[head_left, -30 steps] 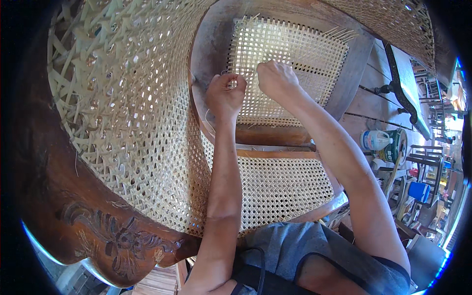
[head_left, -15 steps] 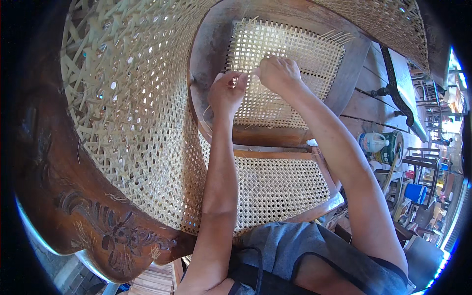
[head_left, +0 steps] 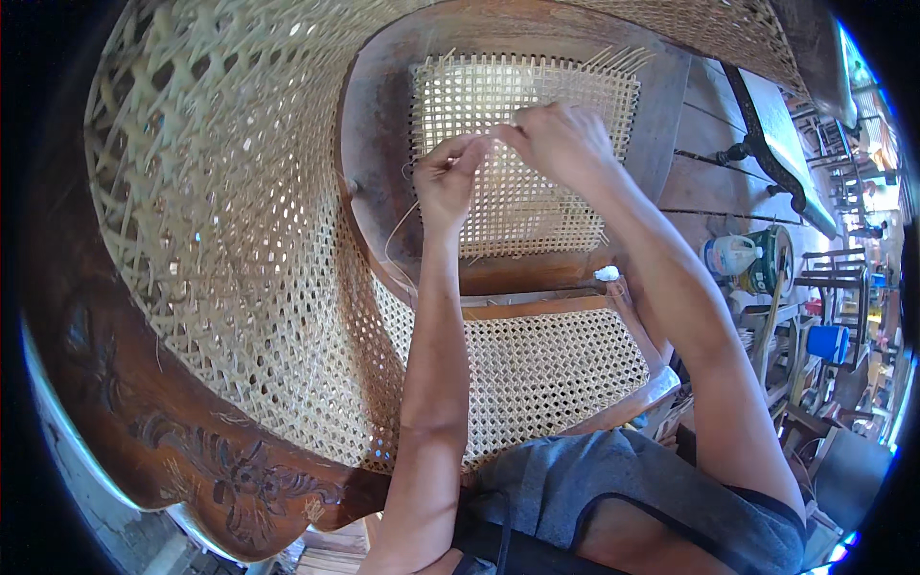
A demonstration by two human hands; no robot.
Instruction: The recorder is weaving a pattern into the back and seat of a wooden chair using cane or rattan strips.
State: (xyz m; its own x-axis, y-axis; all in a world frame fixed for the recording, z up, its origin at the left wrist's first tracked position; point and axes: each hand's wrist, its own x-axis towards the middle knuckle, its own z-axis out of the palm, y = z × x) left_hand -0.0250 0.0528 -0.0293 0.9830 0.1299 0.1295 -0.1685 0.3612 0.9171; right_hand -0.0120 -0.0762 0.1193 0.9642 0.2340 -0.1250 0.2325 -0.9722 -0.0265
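A square panel of woven cane (head_left: 537, 216) sits in the rounded wooden frame in front of me, with loose strand ends sticking up along its far edge. Over the panel, my left hand (head_left: 448, 187) is closed in a pinch on a thin cane strand (head_left: 391, 251), which loops down beside my left wrist. My right hand (head_left: 565, 144) is closed too, its thumb and fingertips meeting those of my left hand. The strand seems to run between the two pinches, though the fingers cover most of it there.
A large curved cane back with a carved wooden rim (head_left: 244, 489) fills the left side. Nearer me lies another cane panel (head_left: 546, 364). To the right are a white plastic jug (head_left: 733, 256), a green bucket (head_left: 770, 268), a blue box (head_left: 826, 342) and wooden furniture.
The view has shifted, so the panel sits further left. My right hand has turned and lifted slightly, still meeting the left. More of the strand's loop shows beside my left wrist.
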